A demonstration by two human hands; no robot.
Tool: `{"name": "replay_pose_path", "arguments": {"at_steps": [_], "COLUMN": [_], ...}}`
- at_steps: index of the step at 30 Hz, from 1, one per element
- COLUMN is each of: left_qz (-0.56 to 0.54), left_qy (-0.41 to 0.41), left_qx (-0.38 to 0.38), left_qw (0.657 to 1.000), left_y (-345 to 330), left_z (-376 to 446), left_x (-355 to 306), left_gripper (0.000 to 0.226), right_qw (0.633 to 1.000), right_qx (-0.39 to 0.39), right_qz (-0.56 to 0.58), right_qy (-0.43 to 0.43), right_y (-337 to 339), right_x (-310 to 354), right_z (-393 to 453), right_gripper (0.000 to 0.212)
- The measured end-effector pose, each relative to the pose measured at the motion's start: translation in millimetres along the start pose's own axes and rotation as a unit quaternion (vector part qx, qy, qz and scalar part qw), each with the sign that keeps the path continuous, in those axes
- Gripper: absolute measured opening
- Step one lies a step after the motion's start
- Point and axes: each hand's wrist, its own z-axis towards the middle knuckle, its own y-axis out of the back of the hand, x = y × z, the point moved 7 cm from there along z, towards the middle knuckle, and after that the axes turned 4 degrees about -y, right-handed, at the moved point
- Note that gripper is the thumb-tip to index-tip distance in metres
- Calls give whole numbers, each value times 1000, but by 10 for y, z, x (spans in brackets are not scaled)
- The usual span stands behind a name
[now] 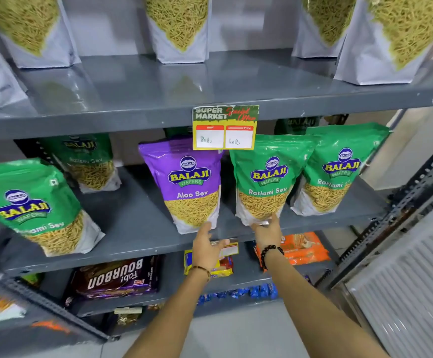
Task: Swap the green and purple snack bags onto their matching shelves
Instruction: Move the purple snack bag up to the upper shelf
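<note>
A purple Aloo Sev bag (184,182) stands upright on the middle grey shelf (138,228), among several green Ratlami Sev bags. One green bag (267,177) stands right beside it, another (336,169) further right, and a tilted one (32,202) at the left. My left hand (206,244) is open, fingertips just under the purple bag's bottom corner. My right hand (267,232) touches the base of the neighbouring green bag, fingers spread, not clearly gripping it.
The upper shelf (210,83) carries several bags whose tops are cut off by the frame. A yellow price tag (225,127) hangs from its front edge. Below sit a Bourbon biscuit pack (117,277), orange packs (305,246) and a yellow pack (220,267). A metal upright (403,202) stands at right.
</note>
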Motion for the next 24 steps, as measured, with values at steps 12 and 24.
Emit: {"name": "replay_pose_path", "arguments": {"at_steps": [12, 24], "left_qz": [33, 8], "left_qy": [30, 20], "left_qx": [-136, -89], "left_qw": [990, 996], "left_y": [1005, 1014], "left_z": [191, 460], "left_x": [24, -113], "left_gripper": [56, 43], "right_qw": [997, 980], "right_qx": [69, 193], "right_qz": [-15, -12], "right_qy": [-41, 49], "right_y": [-813, -1109], "right_x": [185, 528], "right_z": [-140, -2], "right_gripper": [58, 58]}}
